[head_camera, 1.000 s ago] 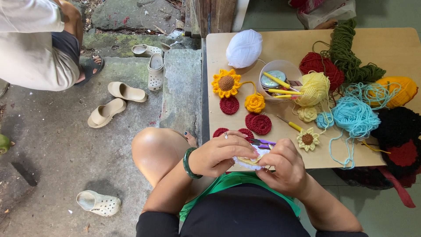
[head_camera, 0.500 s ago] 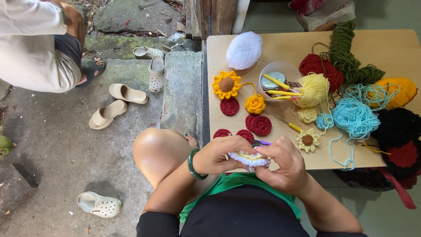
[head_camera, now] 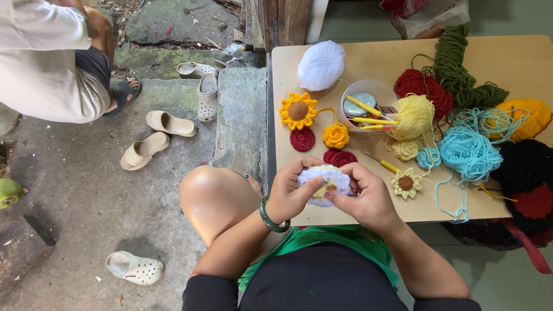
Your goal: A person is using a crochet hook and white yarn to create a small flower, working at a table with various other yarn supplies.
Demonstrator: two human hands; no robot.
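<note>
Both hands sit at the near edge of the bench (head_camera: 368,63), closed together on a small white crocheted piece (head_camera: 326,179) with a yellow centre. Left hand (head_camera: 291,193) wraps it from the left, fingers (head_camera: 303,167) curled narrow over the top rim, thumb across the front. Right hand (head_camera: 368,198) pinches it from the right, fingers narrow and tight; can't tell if a hook sits between them. The piece is held just above the near bench edge, over the lap, touching no other thing.

Just beyond the hands: dark red crochet discs (head_camera: 339,157), a yellow-handled hook (head_camera: 383,163) lying loose, a small sunflower piece (head_camera: 406,183). Mid bench: large sunflower (head_camera: 298,111), round tub (head_camera: 368,103) with hooks and a tin inside, yellow yarn ball (head_camera: 413,117), light blue yarn tangle (head_camera: 468,152) trailing strands toward the near edge. Far edge: white yarn ball (head_camera: 321,64), red yarn (head_camera: 420,86), green yarn (head_camera: 461,72).

Risks, as judgement: the piece hangs at the edge, so a slack pinch drops it to the floor. Blue strands lie near the right wrist; a snag could drag the tangle off. Loose hook could roll off if nudged.
</note>
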